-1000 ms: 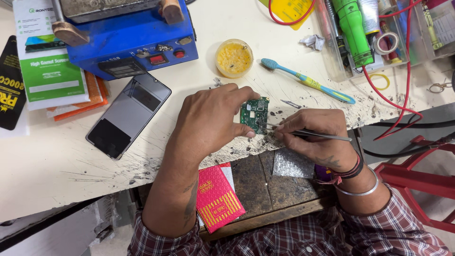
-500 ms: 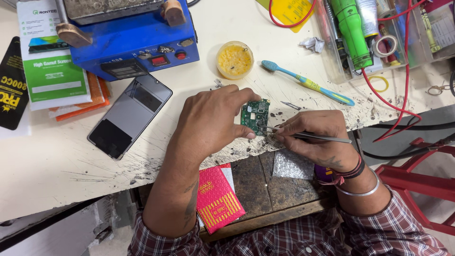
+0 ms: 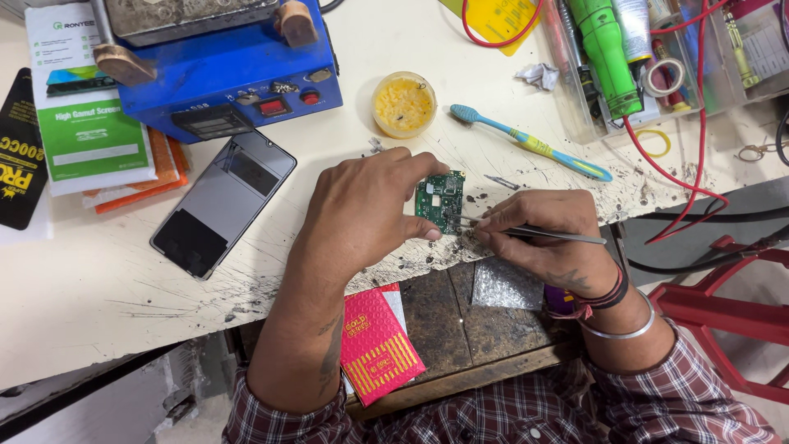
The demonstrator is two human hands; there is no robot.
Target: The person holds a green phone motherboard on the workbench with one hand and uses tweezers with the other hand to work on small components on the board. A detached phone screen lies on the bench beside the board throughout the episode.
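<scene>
Left hand pinches a small green circuit board by its edges, thumb below & fingers above, so that grip is clenched on the board. Board sits just above the bench near its front edge, roughly centre of view. Right hand has its grip closed on thin metal tweezers, tips touching the board's right side.

Packages etc: top left, a white box w/ green panel lies flat, on top of orange flat packs whose edges stick out below & right. Far left, a black packet w/ yellow-orange print, partly cut off by the frame. Below the bench edge, a pink-red padded envelope w/ gold print lies on a dark wooden ledge, a white card peeking from under it; a silver bubble pouch lies just right of it, under the right wrist. Yellow paper at top centre, under a red wire.

Other bits: blue heater unit w/ red switch top left, black phone face up in front of it, round yellow paste tub, blue-yellow toothbrush, clear tray of tools top right w/ a green tool in it.

Surface: bench is cream-white, badly scratched & chipped along the front edge, dark specks around the board. Red metal stool frame at right, grey floor beyond; person wears a plaid shirt
</scene>
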